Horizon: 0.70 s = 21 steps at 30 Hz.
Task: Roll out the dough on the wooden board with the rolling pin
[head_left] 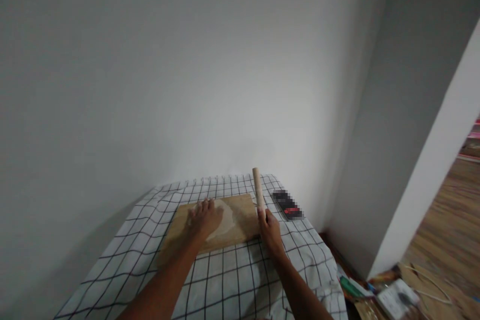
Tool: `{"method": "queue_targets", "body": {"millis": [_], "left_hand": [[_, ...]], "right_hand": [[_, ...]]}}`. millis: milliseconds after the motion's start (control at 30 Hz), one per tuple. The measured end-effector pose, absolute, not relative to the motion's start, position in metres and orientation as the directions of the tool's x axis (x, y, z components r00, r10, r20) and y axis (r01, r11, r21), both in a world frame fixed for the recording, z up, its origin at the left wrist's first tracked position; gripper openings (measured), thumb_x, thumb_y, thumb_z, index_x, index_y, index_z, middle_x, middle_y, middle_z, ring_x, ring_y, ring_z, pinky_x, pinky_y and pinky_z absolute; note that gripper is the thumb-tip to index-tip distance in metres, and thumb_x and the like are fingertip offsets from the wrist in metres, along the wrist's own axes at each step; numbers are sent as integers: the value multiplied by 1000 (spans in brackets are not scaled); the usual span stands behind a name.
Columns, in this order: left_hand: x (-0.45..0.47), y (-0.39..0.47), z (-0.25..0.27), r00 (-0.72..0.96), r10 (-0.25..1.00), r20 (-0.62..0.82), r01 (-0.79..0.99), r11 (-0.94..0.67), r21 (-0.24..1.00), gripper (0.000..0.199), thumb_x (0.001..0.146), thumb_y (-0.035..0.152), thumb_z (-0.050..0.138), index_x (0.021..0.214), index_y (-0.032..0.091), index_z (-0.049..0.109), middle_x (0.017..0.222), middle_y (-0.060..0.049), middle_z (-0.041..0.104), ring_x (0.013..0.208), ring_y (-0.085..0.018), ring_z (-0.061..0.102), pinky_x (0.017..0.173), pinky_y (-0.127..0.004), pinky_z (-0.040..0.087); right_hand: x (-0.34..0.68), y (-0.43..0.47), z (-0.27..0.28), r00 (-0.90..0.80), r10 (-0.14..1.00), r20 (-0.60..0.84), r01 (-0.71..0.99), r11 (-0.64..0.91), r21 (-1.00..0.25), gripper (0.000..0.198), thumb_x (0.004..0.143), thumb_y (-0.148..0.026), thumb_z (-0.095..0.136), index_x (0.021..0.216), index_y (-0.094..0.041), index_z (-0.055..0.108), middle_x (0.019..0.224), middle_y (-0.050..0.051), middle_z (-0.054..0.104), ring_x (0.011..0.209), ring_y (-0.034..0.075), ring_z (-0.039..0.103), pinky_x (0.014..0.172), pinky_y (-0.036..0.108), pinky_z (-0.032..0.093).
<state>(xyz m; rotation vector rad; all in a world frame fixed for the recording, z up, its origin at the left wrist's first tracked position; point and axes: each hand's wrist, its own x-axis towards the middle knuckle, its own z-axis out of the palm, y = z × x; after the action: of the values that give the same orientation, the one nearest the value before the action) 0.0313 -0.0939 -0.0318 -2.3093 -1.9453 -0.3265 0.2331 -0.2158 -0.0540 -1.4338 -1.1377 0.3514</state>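
A wooden board [245, 212] lies on the table, and a thin pale sheet that looks like rolled-out dough [227, 217] rests on it. My left hand [205, 216] is laid over the left part of this sheet, palm down, with the fingers stretched forward and slightly bent. Part of the sheet is hidden under that hand. At the board's right edge, my right hand [270, 227] is closed around the lower end of a wooden rolling pin [258, 187]. The pin is tilted up, its far end pointing away from me.
A checked white cloth [225, 270] covers the table. Right of the board lies a dark flat object [285, 204], blurred out, with a red patch. A white wall [225, 85] stands behind the table. Boxes and clutter [397, 297] sit on the floor at lower right.
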Motion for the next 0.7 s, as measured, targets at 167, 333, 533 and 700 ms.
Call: {"method": "queue_targets", "body": {"millis": [167,333,533,700], "left_hand": [[43,-98,-38,161,943,292,982,-182,48,66,97,50,28,148,10,43,158,-21,36,147,-39,27,114,-66,17],[42,-107,-40,209,923,323,971,-236,45,64,96,50,31,146,11,45,154,-21,42,144,-38,33,114,-64,19],[28,-112,-36,387,870,304,909,-416,34,61,98,48,34,149,17,43,157,-16,40,147,-33,31,118,-56,19],[10,-123,-22,740,642,201,653,-757,18,56,100,48,33,153,31,37,158,-5,41,148,-23,31,121,-47,20]], "right_hand": [[232,-218,-50,464,795,390,423,188,-886,51,97,-64,37,72,-22,51,64,-2,51,62,16,48,55,26,31],[232,-219,-50,467,796,386,428,178,-886,51,97,-64,37,73,-21,52,64,-2,51,62,15,48,55,26,30],[232,-217,-55,464,796,389,423,187,-887,52,97,-65,37,74,-21,53,65,-2,51,62,16,48,55,26,30],[232,-216,-57,458,805,378,399,194,-896,54,97,-67,35,77,-21,55,67,-1,54,64,16,52,56,26,32]]}}
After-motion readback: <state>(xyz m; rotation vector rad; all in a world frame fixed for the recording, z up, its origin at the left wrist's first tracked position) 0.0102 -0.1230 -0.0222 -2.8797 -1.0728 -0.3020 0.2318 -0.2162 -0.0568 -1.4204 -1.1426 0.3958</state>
